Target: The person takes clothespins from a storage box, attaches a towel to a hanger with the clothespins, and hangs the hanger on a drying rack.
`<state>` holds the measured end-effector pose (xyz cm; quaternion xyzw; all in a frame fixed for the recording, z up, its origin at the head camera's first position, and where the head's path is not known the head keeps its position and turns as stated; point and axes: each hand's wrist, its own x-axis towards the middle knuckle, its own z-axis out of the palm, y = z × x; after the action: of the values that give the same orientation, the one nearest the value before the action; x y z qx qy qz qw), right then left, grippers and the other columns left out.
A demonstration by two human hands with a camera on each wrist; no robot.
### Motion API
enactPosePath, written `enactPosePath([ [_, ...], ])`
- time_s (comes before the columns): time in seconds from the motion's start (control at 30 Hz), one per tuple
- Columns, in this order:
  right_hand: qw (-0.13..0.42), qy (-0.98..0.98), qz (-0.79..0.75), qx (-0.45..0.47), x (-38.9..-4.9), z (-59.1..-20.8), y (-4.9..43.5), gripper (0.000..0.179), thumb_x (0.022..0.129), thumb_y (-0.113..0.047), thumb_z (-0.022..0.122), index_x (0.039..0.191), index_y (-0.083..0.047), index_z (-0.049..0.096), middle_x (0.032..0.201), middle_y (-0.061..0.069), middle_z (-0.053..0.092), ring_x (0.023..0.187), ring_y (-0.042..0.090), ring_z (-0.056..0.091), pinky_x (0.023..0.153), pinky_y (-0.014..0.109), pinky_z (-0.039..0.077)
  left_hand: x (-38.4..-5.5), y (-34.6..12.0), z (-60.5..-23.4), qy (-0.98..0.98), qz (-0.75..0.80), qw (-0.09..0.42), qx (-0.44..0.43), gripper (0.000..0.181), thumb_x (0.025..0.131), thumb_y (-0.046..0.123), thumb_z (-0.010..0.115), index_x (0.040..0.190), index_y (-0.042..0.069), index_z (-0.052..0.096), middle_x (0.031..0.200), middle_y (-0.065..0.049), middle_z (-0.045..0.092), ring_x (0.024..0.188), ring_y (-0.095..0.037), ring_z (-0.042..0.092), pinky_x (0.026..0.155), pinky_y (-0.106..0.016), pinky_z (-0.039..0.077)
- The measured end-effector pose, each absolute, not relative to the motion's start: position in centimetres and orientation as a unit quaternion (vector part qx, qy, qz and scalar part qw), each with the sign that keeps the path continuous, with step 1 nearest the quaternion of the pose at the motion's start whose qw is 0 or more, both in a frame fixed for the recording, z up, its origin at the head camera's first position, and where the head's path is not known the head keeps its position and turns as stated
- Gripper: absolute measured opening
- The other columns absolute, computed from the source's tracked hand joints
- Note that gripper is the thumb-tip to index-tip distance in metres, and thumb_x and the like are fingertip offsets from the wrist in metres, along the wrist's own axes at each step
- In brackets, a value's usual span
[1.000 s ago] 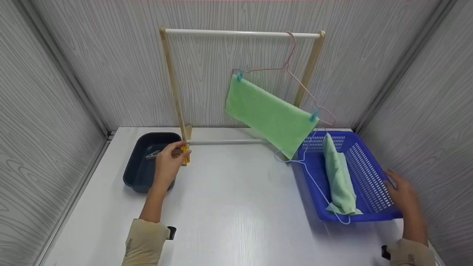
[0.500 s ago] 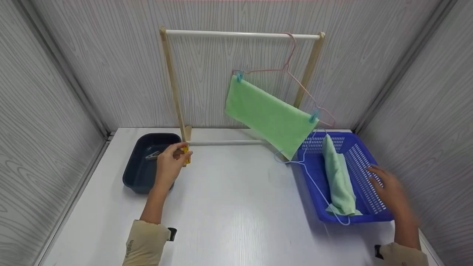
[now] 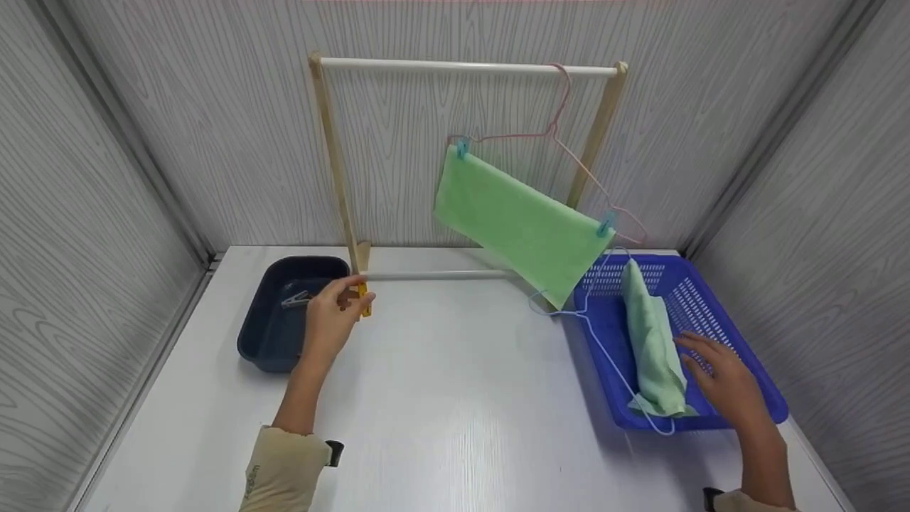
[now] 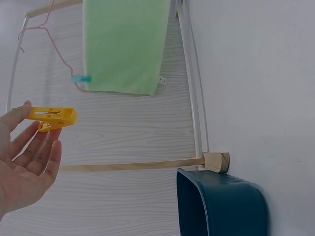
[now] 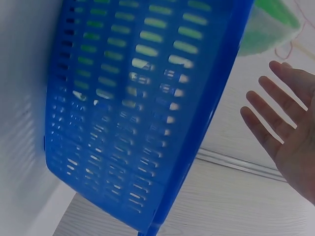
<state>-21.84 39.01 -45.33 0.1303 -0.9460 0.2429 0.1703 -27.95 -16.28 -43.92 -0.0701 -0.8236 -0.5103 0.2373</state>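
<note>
My left hand (image 3: 333, 316) pinches a yellow clothespin (image 4: 53, 116) between thumb and fingertips, beside the dark teal tub (image 3: 259, 320). In the head view my right hand (image 3: 724, 373) is over the blue basket (image 3: 771, 405), its fingers relaxed and near a folded green cloth (image 3: 655, 348). The right wrist view shows those fingers spread, with nothing held. A light blue hanger (image 3: 604, 352) lies across the basket's left side, partly hidden by the cloth. Another green cloth (image 3: 519, 213) hangs slanted from a pink hanger (image 3: 513, 133), held by two teal clothespins (image 3: 605, 223).
The pink hanger hooks over the top bar (image 3: 441, 66) of a rack with wooden side posts (image 3: 331, 156). A lower white bar (image 3: 434, 274) crosses near the table. Inside the tub lies a grey clothespin (image 3: 295, 299). Grey wood-grain panels (image 3: 106, 178) enclose the table.
My right hand has let go of the basket's right rim and moved left over the basket toward the folded cloth. My left hand, still pinching the yellow clothespin, has shifted slightly right.
</note>
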Motion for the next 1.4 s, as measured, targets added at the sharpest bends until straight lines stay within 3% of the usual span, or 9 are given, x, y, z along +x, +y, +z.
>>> enactPosePath([
  [0.23,0.189,-0.942,0.243,0.136,-20.6,-45.8,38.0,0.024,0.085,0.0,0.063,0.11,-0.002,0.064,0.114,0.018,0.058,0.106,0.039,0.05,0.085,0.057,0.038,-27.9,-15.9,-44.0,-0.819,-0.514,0.243,-0.079,0.03,0.081,0.012,0.071,0.108,0.001,0.065,0.097,-0.009,0.064,0.083,-0.018,0.063,0.072,-0.029,0.05],
  [0.43,0.19,-0.944,0.238,0.128,-19.3,-47.0,37.0,0.023,0.084,-0.005,0.066,0.107,-0.005,0.066,0.108,0.013,0.061,0.102,0.034,0.053,0.084,0.055,0.041,-27.8,-15.4,-44.1,-0.815,-0.514,0.253,-0.082,0.029,0.078,0.008,0.073,0.105,0.0,0.066,0.095,-0.011,0.064,0.082,-0.021,0.064,0.071,-0.032,0.051],
  [0.57,0.207,-0.947,0.211,0.125,-18.7,-47.6,36.5,0.015,0.078,-0.007,0.073,0.093,-0.008,0.07,0.087,0.003,0.059,0.083,0.026,0.054,0.068,0.044,0.047,-27.8,-15.3,-44.2,-0.814,-0.514,0.257,-0.088,0.028,0.078,0.009,0.074,0.103,0.0,0.067,0.095,-0.012,0.064,0.082,-0.021,0.064,0.071,-0.033,0.051],
  [0.67,0.205,-0.951,0.199,0.118,-18.5,-47.8,36.2,0.01,0.075,-0.012,0.076,0.082,-0.012,0.069,0.074,-0.005,0.049,0.07,0.018,0.047,0.054,0.033,0.041,-27.8,-15.4,-44.1,-0.813,-0.512,0.261,-0.094,0.027,0.078,0.009,0.073,0.103,0.0,0.067,0.094,-0.011,0.064,0.082,-0.019,0.063,0.071,-0.032,0.051],
  [0.73,0.198,-0.955,0.191,0.112,-18.4,-48.0,36.0,0.011,0.075,-0.016,0.077,0.077,-0.016,0.067,0.071,-0.008,0.044,0.066,0.015,0.043,0.051,0.029,0.037,-27.8,-15.5,-44.1,-0.811,-0.513,0.265,-0.095,0.027,0.079,0.009,0.073,0.103,0.0,0.067,0.094,-0.01,0.065,0.081,-0.019,0.063,0.071,-0.032,0.051],
  [0.83,0.201,-0.956,0.174,0.12,-18.4,-48.3,35.6,0.016,0.072,-0.021,0.079,0.073,-0.017,0.064,0.069,-0.009,0.041,0.064,0.012,0.039,0.049,0.028,0.035,-27.7,-15.5,-44.2,-0.811,-0.512,0.267,-0.095,0.026,0.079,0.008,0.073,0.103,0.0,0.067,0.093,-0.01,0.065,0.081,-0.019,0.064,0.071,-0.033,0.051],
  [1.07,0.264,-0.939,0.137,0.173,-18.3,-49.2,34.8,0.023,0.061,-0.024,0.085,0.065,-0.016,0.064,0.066,-0.008,0.04,0.059,0.009,0.033,0.051,0.028,0.031,-27.7,-15.6,-44.2,-0.814,-0.513,0.259,-0.09,0.027,0.079,0.011,0.072,0.104,0.001,0.067,0.094,-0.009,0.065,0.081,-0.018,0.064,0.07,-0.034,0.051],
  [1.2,0.253,-0.941,0.136,0.18,-18.2,-49.4,34.6,0.024,0.059,-0.026,0.086,0.064,-0.018,0.064,0.065,-0.006,0.041,0.06,0.01,0.032,0.053,0.028,0.026,-27.8,-15.7,-44.2,-0.812,-0.514,0.262,-0.093,0.026,0.08,0.01,0.072,0.103,0.001,0.067,0.093,-0.008,0.065,0.08,-0.017,0.063,0.07,-0.032,0.05],
  [1.4,0.217,-0.952,0.128,0.177,-18.1,-49.2,34.5,0.02,0.061,-0.014,0.084,0.065,-0.016,0.065,0.065,-0.01,0.041,0.062,0.011,0.038,0.055,0.03,0.027,-27.7,-15.6,-44.2,-0.81,-0.516,0.264,-0.093,0.026,0.079,0.009,0.073,0.103,0.0,0.067,0.094,-0.009,0.065,0.081,-0.019,0.063,0.069,-0.029,0.051],
])
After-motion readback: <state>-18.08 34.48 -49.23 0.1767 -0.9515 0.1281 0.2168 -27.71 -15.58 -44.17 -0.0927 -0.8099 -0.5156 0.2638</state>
